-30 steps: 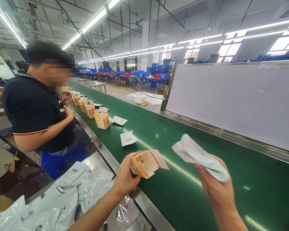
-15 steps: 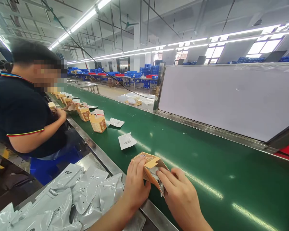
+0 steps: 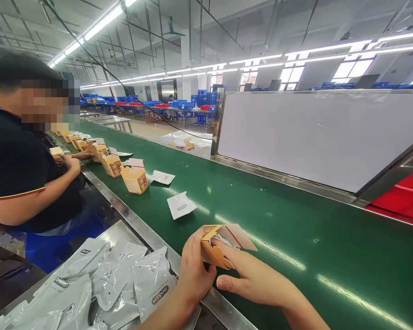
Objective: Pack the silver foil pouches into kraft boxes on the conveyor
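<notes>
My left hand (image 3: 197, 263) is closed round a small orange-tan cardboard box (image 3: 216, 253) with its flaps up, held above the conveyor belt's near edge. My right hand (image 3: 249, 275) reaches in from the right, fingers stretched into the box's mouth and thumb apart outside it. Inside the box shows a bit of a silvery pouch (image 3: 222, 237), against the fingers; the fingertips are hidden. A white flap with a red strip (image 3: 239, 236) sticks out at the box's far side. Left of my hands lies a heap of silver-white pouches (image 3: 113, 279).
Two flat pouches (image 3: 181, 205) lie on the green belt (image 3: 261, 220). Open boxes (image 3: 135, 178) stand in a row farther left. A co-worker (image 3: 17, 151) sits at left, hands by the belt. A metal rail (image 3: 151, 233) edges the belt; a pale panel (image 3: 306, 137) stands behind.
My right hand has gone from gripping at the box's opening to reaching inside with its thumb spread. The flap with the red strip now shows. The view has turned slightly right.
</notes>
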### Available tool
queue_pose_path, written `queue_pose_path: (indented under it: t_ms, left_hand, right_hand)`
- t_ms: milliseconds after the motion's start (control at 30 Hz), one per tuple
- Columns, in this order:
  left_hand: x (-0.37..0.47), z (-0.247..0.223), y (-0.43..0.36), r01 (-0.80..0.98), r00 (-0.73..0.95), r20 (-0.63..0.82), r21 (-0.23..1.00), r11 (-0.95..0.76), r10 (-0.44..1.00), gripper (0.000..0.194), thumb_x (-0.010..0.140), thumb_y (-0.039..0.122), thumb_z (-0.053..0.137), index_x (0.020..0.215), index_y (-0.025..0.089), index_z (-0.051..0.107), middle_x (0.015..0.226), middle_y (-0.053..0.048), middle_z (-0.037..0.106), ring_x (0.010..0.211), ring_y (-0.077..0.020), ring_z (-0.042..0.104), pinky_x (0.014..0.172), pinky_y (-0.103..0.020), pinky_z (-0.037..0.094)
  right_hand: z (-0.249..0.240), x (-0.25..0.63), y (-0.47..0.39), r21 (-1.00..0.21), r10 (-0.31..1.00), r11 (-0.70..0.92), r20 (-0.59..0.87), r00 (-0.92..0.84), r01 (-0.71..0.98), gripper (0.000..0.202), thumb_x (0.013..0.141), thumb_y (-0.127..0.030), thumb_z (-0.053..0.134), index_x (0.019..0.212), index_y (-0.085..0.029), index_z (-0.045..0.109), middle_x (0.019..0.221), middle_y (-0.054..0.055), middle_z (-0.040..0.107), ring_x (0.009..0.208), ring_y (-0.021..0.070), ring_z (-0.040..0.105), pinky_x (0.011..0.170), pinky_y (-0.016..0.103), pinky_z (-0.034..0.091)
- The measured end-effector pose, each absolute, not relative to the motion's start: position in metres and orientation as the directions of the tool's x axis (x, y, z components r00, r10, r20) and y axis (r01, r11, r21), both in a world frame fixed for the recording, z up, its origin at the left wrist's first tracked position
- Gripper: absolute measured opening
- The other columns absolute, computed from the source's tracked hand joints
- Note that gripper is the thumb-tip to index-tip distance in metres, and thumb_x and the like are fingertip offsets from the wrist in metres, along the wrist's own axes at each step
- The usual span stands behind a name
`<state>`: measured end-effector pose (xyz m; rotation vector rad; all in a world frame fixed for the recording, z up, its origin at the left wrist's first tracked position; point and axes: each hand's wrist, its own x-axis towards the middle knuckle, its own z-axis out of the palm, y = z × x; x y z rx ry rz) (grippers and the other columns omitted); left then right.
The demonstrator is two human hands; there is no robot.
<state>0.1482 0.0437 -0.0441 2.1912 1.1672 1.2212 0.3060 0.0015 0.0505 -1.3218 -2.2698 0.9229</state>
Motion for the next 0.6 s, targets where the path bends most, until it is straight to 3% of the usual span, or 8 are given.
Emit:
queue_pose_path:
  t_ms: [133,233,333,433,500,600]
  left_hand:
    - [0.145,-0.047,0.045,0.493,0.339,0.459,0.656,-0.571,0.821,0.064,0.069,0.015,0.057,0.129,0.015,0.035,0.128,-0.016,0.053,0.12,-0.0295,0.052,0.099,-0.053,0.046]
    - [0.136,-0.041,0.047,0.52,0.394,0.309,0.702,-0.487,0.866,0.076,0.067,0.02,0.062,0.136,0.012,0.03,0.135,-0.018,0.048,0.125,-0.0303,0.048,0.102,-0.053,0.043]
    - [0.117,-0.03,0.049,0.539,0.495,0.178,0.705,-0.461,0.851,0.086,0.063,0.017,0.065,0.141,0.018,0.029,0.143,-0.014,0.042,0.13,-0.029,0.043,0.105,-0.049,0.041]
    - [0.093,-0.017,0.05,0.553,0.548,0.108,0.697,-0.457,0.829,0.068,0.066,0.02,0.064,0.132,0.024,0.046,0.129,-0.009,0.058,0.119,-0.027,0.055,0.099,-0.046,0.047]
    - [0.077,-0.007,0.053,0.579,0.545,0.063,0.693,-0.43,0.836,0.052,0.069,0.024,0.061,0.121,0.027,0.056,0.113,-0.005,0.068,0.106,-0.025,0.063,0.093,-0.043,0.052]
    - [0.055,0.007,0.064,0.612,0.486,0.037,0.699,-0.37,0.873,0.038,0.07,0.028,0.061,0.108,0.029,0.064,0.1,-0.001,0.071,0.096,-0.023,0.066,0.089,-0.04,0.053]
  right_hand:
    - [0.057,0.301,0.029,-0.621,0.817,0.369,-0.138,-0.56,0.692,0.018,0.081,-0.034,0.063,0.09,-0.02,0.058,0.087,-0.001,0.064,0.074,0.0151,0.057,0.064,0.024,0.044]
    - [0.059,0.299,0.033,-0.563,0.884,0.313,-0.122,-0.452,0.765,0.019,0.089,-0.026,0.046,0.074,-0.019,0.054,0.073,-0.003,0.061,0.063,0.0114,0.053,0.055,0.022,0.037]
    - [0.063,0.312,0.015,-0.488,0.961,0.24,0.0,-0.276,0.839,0.023,0.09,-0.018,0.039,0.073,-0.019,0.054,0.077,-0.002,0.063,0.069,0.0126,0.055,0.061,0.025,0.038]
    - [0.061,0.351,-0.018,-0.409,0.976,0.209,0.138,-0.166,0.889,0.018,0.086,-0.015,0.048,0.072,-0.021,0.056,0.077,-0.002,0.064,0.076,0.0164,0.058,0.071,0.03,0.042]
    - [0.053,0.386,-0.042,-0.331,0.949,0.28,0.239,-0.207,0.901,0.014,0.086,-0.017,0.053,0.077,-0.025,0.06,0.078,-0.004,0.066,0.078,0.0157,0.06,0.071,0.029,0.047]
    - [0.031,0.431,-0.072,-0.209,0.846,0.438,0.424,-0.322,0.874,0.01,0.089,-0.03,0.056,0.083,-0.032,0.065,0.081,-0.007,0.068,0.074,0.0108,0.063,0.06,0.019,0.051]
